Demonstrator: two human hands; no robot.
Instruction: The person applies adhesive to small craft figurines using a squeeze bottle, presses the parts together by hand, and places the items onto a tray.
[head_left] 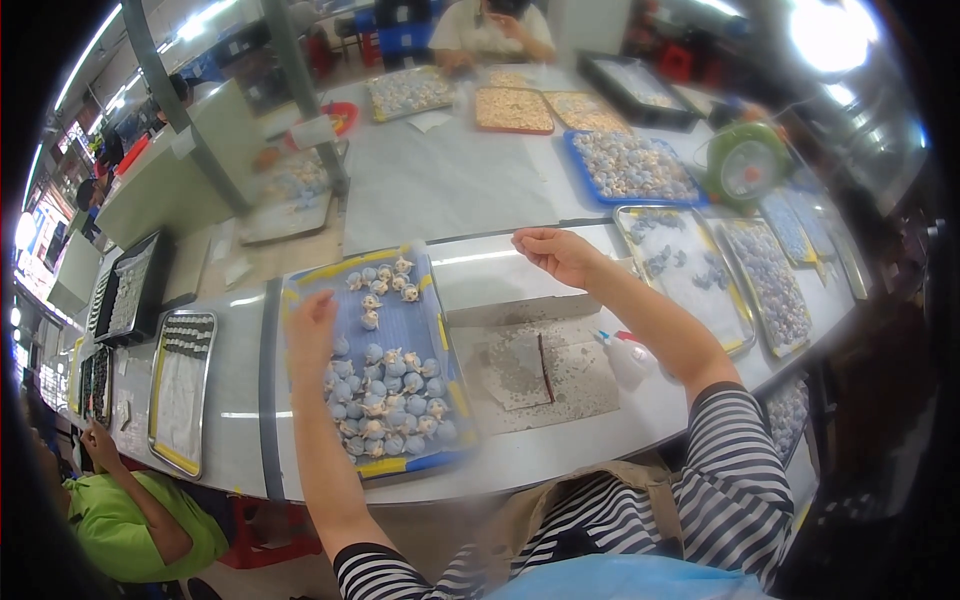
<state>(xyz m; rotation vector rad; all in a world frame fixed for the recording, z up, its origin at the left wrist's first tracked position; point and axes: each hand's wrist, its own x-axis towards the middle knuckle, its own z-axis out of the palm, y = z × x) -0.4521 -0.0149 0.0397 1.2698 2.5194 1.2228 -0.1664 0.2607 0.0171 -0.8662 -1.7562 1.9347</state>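
My left hand (pixel 312 318), smeared by motion, is over the left side of a blue-bottomed tray (pixel 395 328) with yellow-taped edges. Many small round figures (pixel 395 400), pale blue-grey and cream, crowd its near half, with a smaller group at its far end. Farther right, my right hand (pixel 552 256) is raised above the table with its fingers pressed together; anything between them is too small to make out. Below it lies a stained cardboard piece (pixel 590 392) with a thin dark red stick (pixel 545 368). A white squeeze bottle (pixel 628 362) with a blue tip lies beside the cardboard.
On the right are a tray with scattered blue-grey pieces (pixel 688 258) and another full tray (pixel 768 285). A blue tray (pixel 615 195) and green fan (pixel 748 170) stand beyond. Left is a metal tray (pixel 206 400). One person in green (pixel 140 525) sits left, another (pixel 490 30) opposite.
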